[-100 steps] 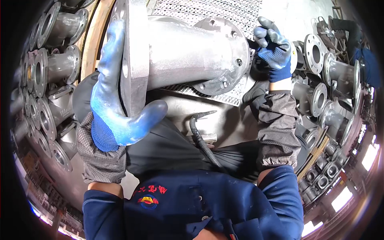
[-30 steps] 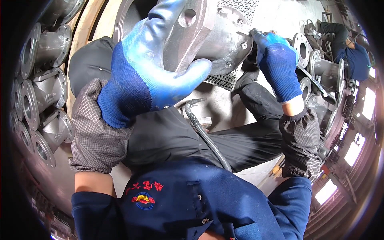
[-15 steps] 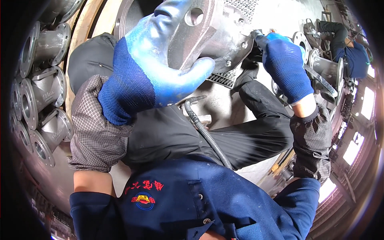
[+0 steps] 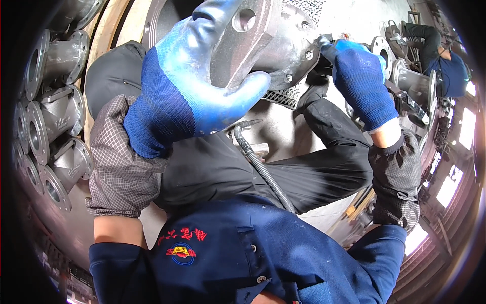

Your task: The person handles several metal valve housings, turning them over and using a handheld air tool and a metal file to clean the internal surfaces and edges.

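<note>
My left hand (image 4: 202, 76), in a blue coated glove, lies against the thick flange of a grey cast-metal valve body (image 4: 286, 43). Its thumb is stretched out toward me and its fingers run up past the top edge of the view. To the right of the casting, my right hand (image 4: 357, 76) is closed round a dark bar-shaped tool (image 4: 412, 105), whose far end juts out behind the fist. The tool's working end lies by the casting's bolted rim, mostly hidden by the fingers.
Several flanged castings (image 4: 55, 114) are stacked at the left beside a wooden pallet edge (image 4: 104, 40). More flanged castings (image 4: 412, 83) stand at the right. A ribbed hose (image 4: 263, 175) runs between my legs. Another person (image 4: 448, 71) bends over at the far right.
The tool in my right hand has turned, so its outer end looks darker and sits slightly further right. My left hand has hardly moved on the casting.
</note>
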`<move>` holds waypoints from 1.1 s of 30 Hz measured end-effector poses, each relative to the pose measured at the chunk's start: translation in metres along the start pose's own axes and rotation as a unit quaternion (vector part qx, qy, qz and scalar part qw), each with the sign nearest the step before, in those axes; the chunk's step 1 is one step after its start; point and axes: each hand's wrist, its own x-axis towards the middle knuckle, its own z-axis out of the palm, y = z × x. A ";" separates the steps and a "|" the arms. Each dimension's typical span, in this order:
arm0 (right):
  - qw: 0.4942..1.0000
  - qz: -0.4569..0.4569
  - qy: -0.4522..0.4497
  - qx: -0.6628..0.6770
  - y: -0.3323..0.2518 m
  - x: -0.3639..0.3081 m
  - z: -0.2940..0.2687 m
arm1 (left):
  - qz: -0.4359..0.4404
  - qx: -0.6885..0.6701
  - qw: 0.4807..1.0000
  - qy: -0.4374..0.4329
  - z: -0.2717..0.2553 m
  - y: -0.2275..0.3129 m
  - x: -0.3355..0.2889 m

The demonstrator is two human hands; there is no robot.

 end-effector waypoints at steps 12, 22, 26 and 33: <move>0.999 0.010 -0.010 0.035 -0.013 0.003 -0.007 | -0.052 0.046 0.998 -0.009 -0.001 0.017 0.007; 0.996 0.059 -0.057 0.030 -0.019 0.006 -0.007 | -0.082 -0.023 0.996 0.025 0.008 0.008 -0.001; 0.996 0.051 -0.067 0.038 -0.019 0.006 -0.010 | -0.077 -0.002 0.997 0.024 0.007 0.005 0.000; 0.996 -0.029 0.088 0.013 -0.010 0.001 -0.003 | -0.073 -0.089 0.993 0.028 0.012 -0.004 -0.003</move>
